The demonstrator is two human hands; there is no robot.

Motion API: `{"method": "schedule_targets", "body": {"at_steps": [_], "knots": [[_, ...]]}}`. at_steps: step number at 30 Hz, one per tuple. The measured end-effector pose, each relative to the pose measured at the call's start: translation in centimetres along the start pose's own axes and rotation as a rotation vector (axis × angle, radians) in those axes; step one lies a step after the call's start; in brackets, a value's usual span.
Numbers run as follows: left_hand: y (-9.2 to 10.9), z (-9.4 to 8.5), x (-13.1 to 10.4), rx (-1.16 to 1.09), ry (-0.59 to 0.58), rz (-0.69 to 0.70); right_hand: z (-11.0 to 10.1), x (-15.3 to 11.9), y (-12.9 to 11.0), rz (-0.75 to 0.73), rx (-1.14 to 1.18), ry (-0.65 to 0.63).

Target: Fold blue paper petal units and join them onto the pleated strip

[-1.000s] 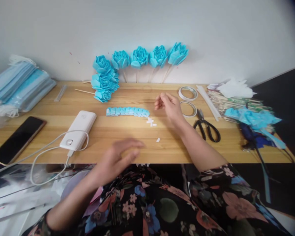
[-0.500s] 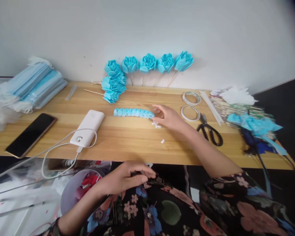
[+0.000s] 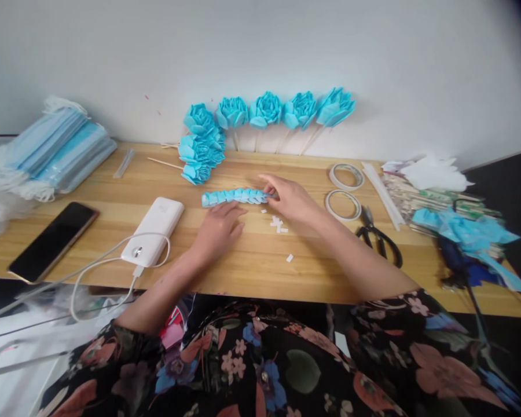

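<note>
A row of overlapping light-blue folded pieces (image 3: 237,197) lies on the wooden table. At its right end, my right hand (image 3: 292,200) has its thumb and fingertips closed on the end piece. My left hand (image 3: 217,231) rests at the front edge of the row, its fingers touching the pieces, apart and holding nothing. Small white paper bits (image 3: 278,224) are scattered just in front of my right hand. Behind the row stand blue paper flowers (image 3: 265,110) on thin sticks, leaning on the wall.
On the left are blue masks (image 3: 54,153), a black phone (image 3: 54,240) and a white power bank (image 3: 154,231) with its cable. Tape rolls (image 3: 342,205), black-handled scissors (image 3: 380,237), white strips (image 3: 384,197) and crumpled blue material (image 3: 469,229) lie on the right.
My left hand has risen from my lap to the front of the blue row. My right hand's fingers have closed at the row's right end. The view has shifted slightly.
</note>
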State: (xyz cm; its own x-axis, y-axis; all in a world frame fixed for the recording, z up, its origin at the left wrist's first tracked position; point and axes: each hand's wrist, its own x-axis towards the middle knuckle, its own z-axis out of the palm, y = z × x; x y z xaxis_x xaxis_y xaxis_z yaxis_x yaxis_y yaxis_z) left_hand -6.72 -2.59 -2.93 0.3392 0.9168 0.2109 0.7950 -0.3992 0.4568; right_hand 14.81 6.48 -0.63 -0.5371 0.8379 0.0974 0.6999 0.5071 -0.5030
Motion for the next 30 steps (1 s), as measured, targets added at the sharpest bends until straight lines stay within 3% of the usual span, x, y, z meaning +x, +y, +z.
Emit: {"method": "schedule_targets", "body": {"at_steps": [4,6,8,10,12,13,17,20,23,24,27,30], "knots": [[0.0,-0.7,0.8,-0.023,-0.025,-0.072,-1.3,0.6,0.4,-0.09,0.0,0.086],[1.2,-1.7,-0.2,-0.125,-0.026,-0.086,-1.9,-0.3,0.5,-0.103,0.079,0.206],[3.3,-3.0,-2.1,-0.359,-0.056,-0.069,-2.2,-1.6,0.4,-0.061,0.311,0.333],[5.7,-4.0,-4.3,-0.701,-0.313,-0.025,-1.8,-2.9,0.1,-0.013,0.615,0.278],[7.6,-4.2,-6.1,-0.962,-0.716,0.126,-0.9,-3.5,-0.3,0.011,0.812,0.135],[8.3,-4.1,-6.7,-1.04,-0.813,0.209,-0.2,-3.5,-0.5,0.015,0.862,0.087],[8.7,-2.5,-8.1,-1.051,-0.845,0.178,2.3,-2.3,-0.4,0.01,0.955,0.052],[7.1,-0.9,-9.5,-1.022,-0.922,0.067,3.3,-1.9,0.1,0.055,1.011,0.041],[5.2,2.5,-11.5,-1.151,-1.003,-0.143,3.5,-3.3,0.2,0.129,1.073,0.015],[4.7,4.1,-12.2,-1.253,-0.972,-0.255,3.5,-4.2,0.0,0.155,1.088,0.01],[4.4,9.2,-13.3,-1.594,-0.738,-0.65,3.6,-7.3,-1.2,0.241,1.064,0.061],[5.6,12.7,-12.7,-1.831,-0.77,-0.777,4.1,-10.4,-3.0,0.32,0.961,0.182]]}}
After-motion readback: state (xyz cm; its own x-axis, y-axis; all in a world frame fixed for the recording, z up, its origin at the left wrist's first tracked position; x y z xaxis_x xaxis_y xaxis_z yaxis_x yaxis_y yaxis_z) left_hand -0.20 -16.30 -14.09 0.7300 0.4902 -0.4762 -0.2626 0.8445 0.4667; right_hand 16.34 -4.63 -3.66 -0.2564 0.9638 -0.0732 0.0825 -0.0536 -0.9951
